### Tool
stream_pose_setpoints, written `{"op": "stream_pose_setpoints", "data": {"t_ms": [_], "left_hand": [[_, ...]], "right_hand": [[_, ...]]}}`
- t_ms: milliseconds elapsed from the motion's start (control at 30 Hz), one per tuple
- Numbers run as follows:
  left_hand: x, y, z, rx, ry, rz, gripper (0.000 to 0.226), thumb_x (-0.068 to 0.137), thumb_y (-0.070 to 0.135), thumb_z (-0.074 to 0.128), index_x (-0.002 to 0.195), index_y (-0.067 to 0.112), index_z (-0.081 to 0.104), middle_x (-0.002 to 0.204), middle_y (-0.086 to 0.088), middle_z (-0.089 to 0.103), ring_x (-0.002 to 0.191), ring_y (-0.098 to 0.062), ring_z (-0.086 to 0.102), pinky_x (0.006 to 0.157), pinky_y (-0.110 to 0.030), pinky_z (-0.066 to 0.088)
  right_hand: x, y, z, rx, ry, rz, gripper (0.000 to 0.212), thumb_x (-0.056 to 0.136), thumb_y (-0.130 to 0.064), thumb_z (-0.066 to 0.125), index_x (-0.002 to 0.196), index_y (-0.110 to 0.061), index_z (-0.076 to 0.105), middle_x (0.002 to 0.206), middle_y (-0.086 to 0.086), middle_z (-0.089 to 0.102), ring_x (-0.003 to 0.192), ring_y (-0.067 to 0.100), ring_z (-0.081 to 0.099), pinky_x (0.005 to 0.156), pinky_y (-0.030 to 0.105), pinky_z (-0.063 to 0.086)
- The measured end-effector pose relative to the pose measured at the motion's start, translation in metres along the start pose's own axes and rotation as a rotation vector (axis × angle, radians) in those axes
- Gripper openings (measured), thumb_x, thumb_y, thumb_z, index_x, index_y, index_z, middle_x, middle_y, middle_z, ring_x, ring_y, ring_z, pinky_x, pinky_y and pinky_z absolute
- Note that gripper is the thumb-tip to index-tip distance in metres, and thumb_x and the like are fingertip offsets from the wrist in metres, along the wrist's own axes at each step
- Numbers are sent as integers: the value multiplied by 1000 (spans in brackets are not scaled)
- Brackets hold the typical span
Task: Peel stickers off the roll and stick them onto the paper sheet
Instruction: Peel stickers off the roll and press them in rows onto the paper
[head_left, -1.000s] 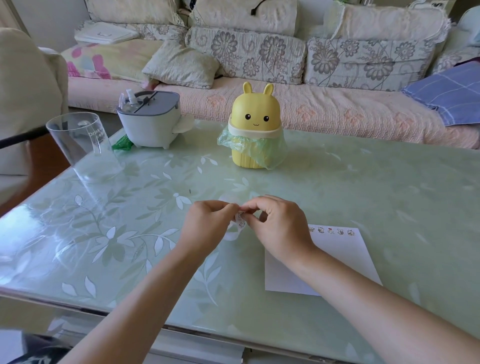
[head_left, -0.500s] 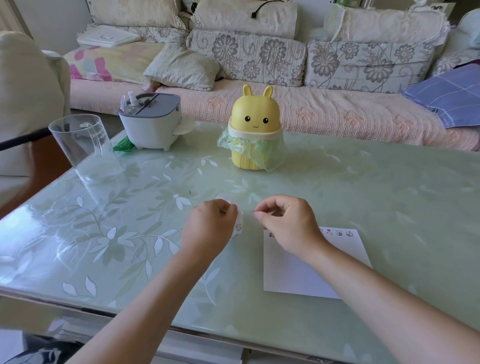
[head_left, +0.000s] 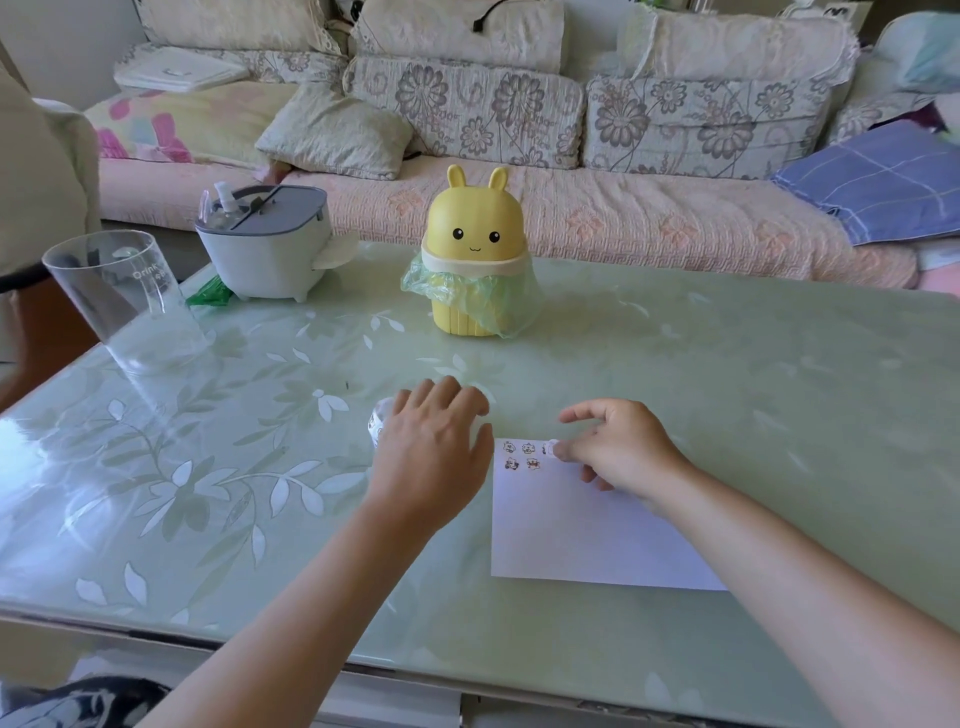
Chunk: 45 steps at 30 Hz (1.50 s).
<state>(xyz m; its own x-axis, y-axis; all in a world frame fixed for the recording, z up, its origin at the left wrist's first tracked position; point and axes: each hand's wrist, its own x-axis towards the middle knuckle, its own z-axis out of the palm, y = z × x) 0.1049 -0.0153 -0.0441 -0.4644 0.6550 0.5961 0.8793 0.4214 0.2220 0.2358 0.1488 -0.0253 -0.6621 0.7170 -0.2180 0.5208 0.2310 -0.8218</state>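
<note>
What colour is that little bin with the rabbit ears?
The bin is yellow, lined with a pale green bag; the head view shows it.

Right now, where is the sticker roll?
In the head view, the sticker roll sits on the table just left of the paper sheet, mostly covered by the left hand resting over it.

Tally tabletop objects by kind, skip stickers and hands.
Clear tumbler: 1
White box with grey lid: 1
Yellow rabbit-shaped bin: 1
Green plastic scrap: 1
White sticker roll: 1
White paper sheet: 1
Total: 6
</note>
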Motion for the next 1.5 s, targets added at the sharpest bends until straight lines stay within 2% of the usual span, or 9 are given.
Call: {"op": "stream_pose_setpoints", "data": {"t_ms": [100,267,400,733,833,967,1067,1233,1500], "left_hand": [[-3,12,7,-112,-130,171,12,83,22,57,91,22,67,87,6,58,80,-20,53,69,-33,43],[-19,18,24,-182,-259,247,23,86,19,52,97,21,71,95,6,63,86,-18,59,56,-34,52],[-26,15,28,-174,-303,238,32,86,30,43,101,23,71,102,5,64,94,-18,60,59,-32,54],[-26,14,24,-204,-428,189,31,90,29,46,111,26,69,117,6,61,109,-17,55,79,-31,52],[-25,15,24,-202,-428,177,30,90,27,48,112,26,68,116,6,61,109,-17,55,79,-30,51],[-26,18,26,-181,-432,171,38,87,31,35,109,23,65,110,5,59,101,-20,55,75,-37,52],[-29,22,27,-145,-428,161,41,86,30,31,112,22,62,110,3,56,100,-20,53,74,-37,52],[-30,27,26,-97,-444,149,53,86,29,24,128,29,56,113,2,53,102,-21,49,74,-35,50],[-30,30,30,-67,-431,119,50,84,26,27,121,27,60,106,1,53,97,-22,49,68,-30,45]], "right_hand": [[1,5,-1,-28,-2,50,12,77,-13,80,85,-18,73,67,8,70,49,16,58,47,24,46],[2,5,-1,-37,-42,85,2,79,-14,74,77,-15,75,69,6,72,50,18,55,47,24,43],[6,6,0,-61,-54,98,4,77,-18,72,74,-16,75,73,8,76,50,21,54,50,26,43],[11,5,7,-141,-43,71,5,74,-18,72,69,-17,73,77,16,75,46,20,51,45,22,41],[12,2,8,-175,-39,66,6,74,-15,71,68,-17,73,67,14,73,44,20,49,44,21,41],[14,1,10,-258,-21,69,9,71,-14,71,64,-18,74,45,-4,61,38,17,50,43,20,42],[19,-1,13,-341,-3,73,6,71,-15,71,71,-18,76,50,-6,63,45,17,54,48,21,44],[22,-11,15,-578,14,111,22,67,-25,68,85,-19,78,71,1,74,56,21,61,62,24,54],[15,-8,7,-737,102,44,35,68,-55,76,86,-26,71,81,-9,68,79,18,65,63,23,47]]}}
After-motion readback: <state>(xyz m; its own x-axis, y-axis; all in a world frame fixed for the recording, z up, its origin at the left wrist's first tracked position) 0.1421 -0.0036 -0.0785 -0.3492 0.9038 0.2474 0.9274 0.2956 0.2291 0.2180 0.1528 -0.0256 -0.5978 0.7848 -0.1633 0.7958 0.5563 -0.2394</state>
